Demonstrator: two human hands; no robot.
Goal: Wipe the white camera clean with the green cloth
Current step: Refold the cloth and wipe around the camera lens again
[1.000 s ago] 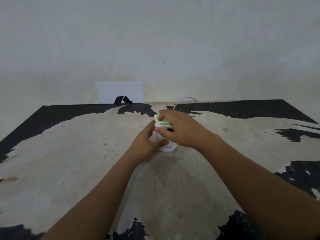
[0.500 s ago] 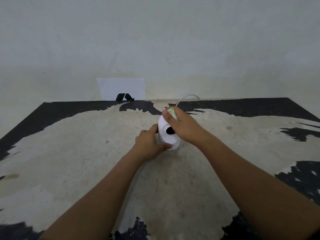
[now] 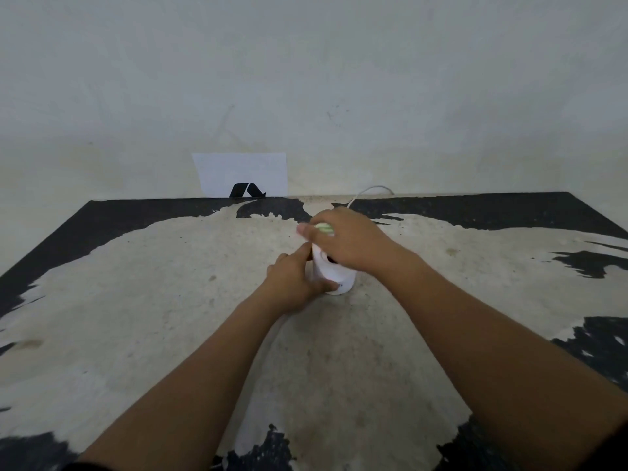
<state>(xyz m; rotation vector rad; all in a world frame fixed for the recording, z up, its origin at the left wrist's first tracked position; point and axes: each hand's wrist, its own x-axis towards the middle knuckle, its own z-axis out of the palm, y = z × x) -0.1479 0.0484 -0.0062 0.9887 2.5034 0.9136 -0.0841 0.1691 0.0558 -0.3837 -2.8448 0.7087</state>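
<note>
Right grip (image 3: 343, 241): closed on cloth (image 3: 323, 228), rubbing camera (image 3: 334, 275) top.
Left grip (image 3: 294, 283): wraps camera base, steadying it on bench (image 3: 170, 300).

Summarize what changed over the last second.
The right hand swept the cloth from the front of the camera up over its top, baring the front and dark lens. It kept hold of the cloth. The left hand stayed at the camera's base; the camera didn't move.
</note>
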